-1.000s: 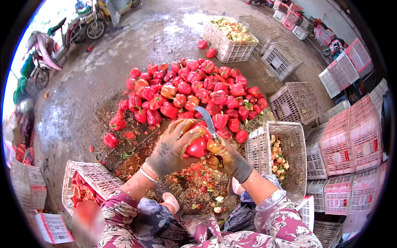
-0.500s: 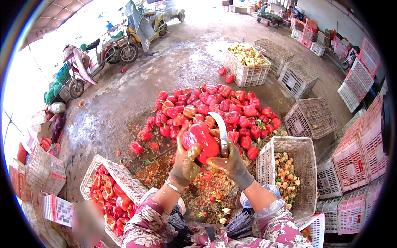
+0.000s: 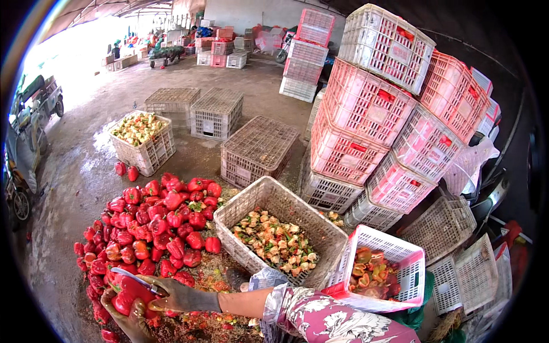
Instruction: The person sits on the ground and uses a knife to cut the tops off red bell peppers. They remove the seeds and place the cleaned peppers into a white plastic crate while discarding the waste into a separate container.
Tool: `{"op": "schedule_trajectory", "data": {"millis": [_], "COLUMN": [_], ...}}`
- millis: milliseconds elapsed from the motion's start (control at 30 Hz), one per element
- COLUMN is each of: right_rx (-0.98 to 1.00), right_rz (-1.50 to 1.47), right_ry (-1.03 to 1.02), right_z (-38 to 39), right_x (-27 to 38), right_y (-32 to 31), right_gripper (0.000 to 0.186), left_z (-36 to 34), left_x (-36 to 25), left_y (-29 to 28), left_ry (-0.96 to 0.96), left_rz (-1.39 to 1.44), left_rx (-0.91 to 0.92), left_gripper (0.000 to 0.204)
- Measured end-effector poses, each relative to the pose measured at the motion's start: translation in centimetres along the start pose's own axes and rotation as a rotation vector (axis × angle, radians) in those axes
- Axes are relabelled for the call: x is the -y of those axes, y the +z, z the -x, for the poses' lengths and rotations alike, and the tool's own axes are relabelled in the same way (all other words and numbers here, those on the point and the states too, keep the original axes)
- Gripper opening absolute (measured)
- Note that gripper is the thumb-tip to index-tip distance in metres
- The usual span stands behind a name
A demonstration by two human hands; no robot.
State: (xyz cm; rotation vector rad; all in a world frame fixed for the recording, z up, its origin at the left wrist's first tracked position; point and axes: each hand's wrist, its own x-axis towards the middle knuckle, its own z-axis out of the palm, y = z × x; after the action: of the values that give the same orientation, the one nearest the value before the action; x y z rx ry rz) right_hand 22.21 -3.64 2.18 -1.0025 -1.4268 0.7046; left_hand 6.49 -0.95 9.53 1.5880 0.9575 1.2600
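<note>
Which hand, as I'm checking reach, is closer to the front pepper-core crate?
Right. The right hand, holding the knife, is lower-left of the crate; the left hand, holding the pepper, is farther that way.

The right arm (image 3: 247,301) is clothed in a magenta sleeve (image 3: 343,317) patterned with large white flowers. The sleeve's wrist end is finished by a pale, gathered cuff (image 3: 275,303). Beyond the sleeve, the right grip (image 3: 176,297) is covered by a stained, dark-wristed glove (image 3: 203,300); the left grip (image 3: 131,324) is gloved too, stained brownish.
</note>
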Motion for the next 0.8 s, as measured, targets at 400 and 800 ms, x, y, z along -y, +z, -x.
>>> {"op": "schedule_trajectory", "data": {"millis": [400,800], "right_rx": [0.004,0.191], "right_rz": [0.142,0.305], "right_ry": [0.072,0.006], "right_z": [1.2,2.4], "right_x": [0.5,2.3], "right_y": [-2.6,-3.3], "right_gripper": [0.046,0.042], "left_z": [-0.6,-1.0], "left_x": [0.5,3.3], "left_y": [0.3,-1.2], "left_ry": [-0.09,0.339], "left_rz": [-0.01,-0.267], "left_rx": [-0.168,-0.148], "left_gripper": [0.066,0.072]}}
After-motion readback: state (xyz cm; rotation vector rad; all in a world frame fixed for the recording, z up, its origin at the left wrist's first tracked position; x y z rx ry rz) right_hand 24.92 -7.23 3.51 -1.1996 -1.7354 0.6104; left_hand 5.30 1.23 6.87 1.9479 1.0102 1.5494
